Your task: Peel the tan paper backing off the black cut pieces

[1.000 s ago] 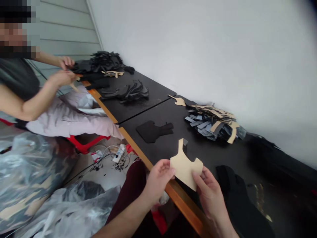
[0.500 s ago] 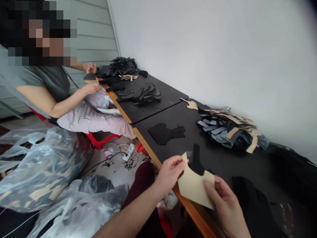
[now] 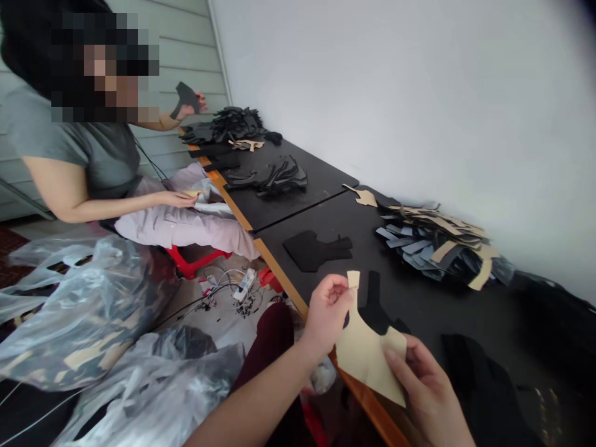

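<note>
A flat beige cut-out piece (image 3: 367, 357) with a narrow strap is held over the table's front edge, between both hands. My left hand (image 3: 328, 313) pinches the strap at the upper left, its fingers closed. With thumb on top and fingers behind, my right hand (image 3: 428, 391) grips the piece's right corner. Just behind it a black strap-shaped piece (image 3: 374, 298) shows against the dark table; its lower part is hidden. Farther back lies a black cut-out piece (image 3: 311, 249) with two straps.
On the dark table (image 3: 326, 211) sits a heap of grey and beige cut-outs (image 3: 433, 242) by the wall. Black pieces (image 3: 484, 372) lie at right, with more piles (image 3: 274, 177) farther off. A co-worker (image 3: 107, 161) sits at left. Plastic bags (image 3: 84, 310) and a power strip (image 3: 244, 284) are on the floor.
The strap under my left hand now stands upright with its beige side showing; a grey part showed there before. The co-worker's hands have moved apart, one raising a dark piece.
</note>
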Action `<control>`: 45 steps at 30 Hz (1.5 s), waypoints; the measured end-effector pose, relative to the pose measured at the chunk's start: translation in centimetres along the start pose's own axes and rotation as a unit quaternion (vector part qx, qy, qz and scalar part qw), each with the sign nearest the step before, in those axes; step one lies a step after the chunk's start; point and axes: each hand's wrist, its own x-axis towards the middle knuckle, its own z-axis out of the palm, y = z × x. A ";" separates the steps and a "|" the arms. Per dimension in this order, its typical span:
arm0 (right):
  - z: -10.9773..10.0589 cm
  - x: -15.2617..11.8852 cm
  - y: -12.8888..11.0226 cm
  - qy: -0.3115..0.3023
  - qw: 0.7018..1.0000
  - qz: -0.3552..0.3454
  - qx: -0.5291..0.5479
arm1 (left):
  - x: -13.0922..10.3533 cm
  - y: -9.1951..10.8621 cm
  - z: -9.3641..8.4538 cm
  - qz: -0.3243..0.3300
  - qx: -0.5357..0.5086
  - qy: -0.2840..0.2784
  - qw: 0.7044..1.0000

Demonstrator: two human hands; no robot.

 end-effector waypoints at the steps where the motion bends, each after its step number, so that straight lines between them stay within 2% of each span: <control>1: 0.1 0.0 0.0 0.003 1.000 0.001 0.001 | 0.0 0.0 0.0 -0.001 0.003 -0.001 1.000; 8: 0.7 0.0 -0.7 0.014 0.999 -0.021 -0.037 | -0.3 1.0 -0.2 -0.026 0.020 -0.046 0.998; 17: 1.7 0.8 -1.6 0.006 0.999 -0.045 -0.008 | 1.2 0.7 -1.4 0.017 0.036 0.035 0.999; 25: 2.6 1.9 -1.4 0.013 0.997 -0.069 0.020 | 1.9 1.0 -2.2 0.024 0.064 0.035 0.997; 28: 2.5 2.1 -1.2 0.030 0.996 -0.075 0.034 | 1.2 1.3 -2.4 -0.010 0.067 -0.001 0.998; 33: 2.2 2.5 -0.4 0.065 0.992 -0.095 0.057 | -1.9 0.4 -2.9 -0.085 0.083 -0.055 0.991; 37: 2.3 2.8 0.2 0.072 0.993 -0.077 0.059 | -2.9 -0.7 -3.4 -0.089 0.108 -0.030 0.990; 41: 2.5 1.5 0.2 0.086 0.990 -0.067 0.088 | -2.8 -1.0 -3.3 -0.082 0.100 -0.010 0.992; 45: 3.4 -1.0 0.9 0.076 0.978 -0.158 0.113 | -3.6 -1.6 -1.7 -0.100 0.044 0.002 0.994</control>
